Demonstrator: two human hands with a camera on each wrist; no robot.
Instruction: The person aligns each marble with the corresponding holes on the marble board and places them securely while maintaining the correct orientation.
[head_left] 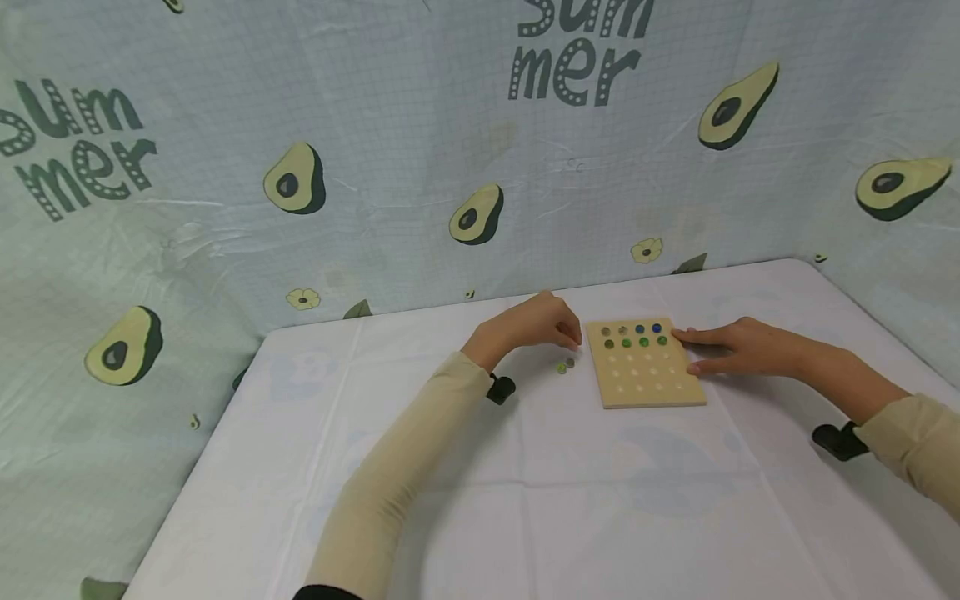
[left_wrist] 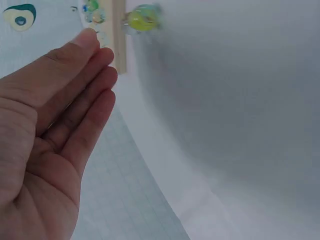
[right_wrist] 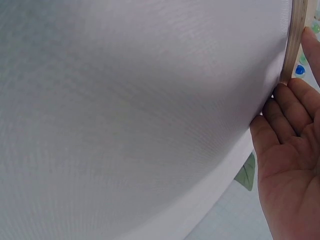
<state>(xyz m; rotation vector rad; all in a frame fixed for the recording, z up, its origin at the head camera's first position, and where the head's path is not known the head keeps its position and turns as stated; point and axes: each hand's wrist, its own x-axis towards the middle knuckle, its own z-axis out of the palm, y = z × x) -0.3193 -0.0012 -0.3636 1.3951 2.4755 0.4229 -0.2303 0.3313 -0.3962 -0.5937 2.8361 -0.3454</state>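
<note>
A light wooden board [head_left: 652, 399] with rows of round hollows lies on the table. Clear, green and blue marbles [head_left: 643, 342] sit in its two far rows, while the nearer hollows hold none. Just left of the board, two loose marbles [head_left: 562, 367] rest on the cloth. Over them, near the board's left edge, hovers my left hand [head_left: 536, 323], its thumb and fingertips close together; no object shows between them in the left wrist view. My right hand [head_left: 750, 346] touches the board's right side, thumb at its edge and fingers stretched out along the far part.
A white cloth covers the table [head_left: 465, 500]. Behind it hangs a pale curtain [head_left: 390, 167] printed with avocados and lettering, meeting the table's far edge. Dark wrist straps [head_left: 501, 388] sit at both sleeve ends.
</note>
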